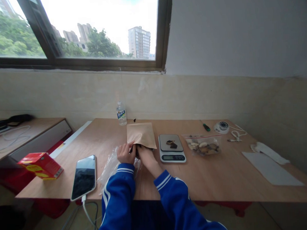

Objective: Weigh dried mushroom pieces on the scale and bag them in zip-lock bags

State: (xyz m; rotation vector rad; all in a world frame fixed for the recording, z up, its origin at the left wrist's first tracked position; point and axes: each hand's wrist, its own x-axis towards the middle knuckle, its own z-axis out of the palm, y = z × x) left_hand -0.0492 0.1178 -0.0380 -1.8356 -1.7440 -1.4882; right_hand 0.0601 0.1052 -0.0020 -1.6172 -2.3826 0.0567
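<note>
A brown kraft paper bag (141, 132) lies on the table in front of me, its mouth facing me. My left hand (126, 153) is closed on the left side of the bag's mouth. My right hand (145, 156) reaches into the opening, its fingers hidden inside. Something dark shows at the mouth between the hands, too small to name. Clear plastic bags (108, 167) lie beneath and left of my left hand. Right of the paper bag stands a white digital kitchen scale (166, 158), with a few dark, dried-looking pieces (173, 144) on its plate.
A zip bag of stones or shells (204, 146) lies right of the scale. Beyond are a green-handled screwdriver (206, 127), a white dome camera (221, 127) and white paper (272, 167). A water bottle (121, 114) stands behind; a phone (84, 177) and red box (41, 165) are left.
</note>
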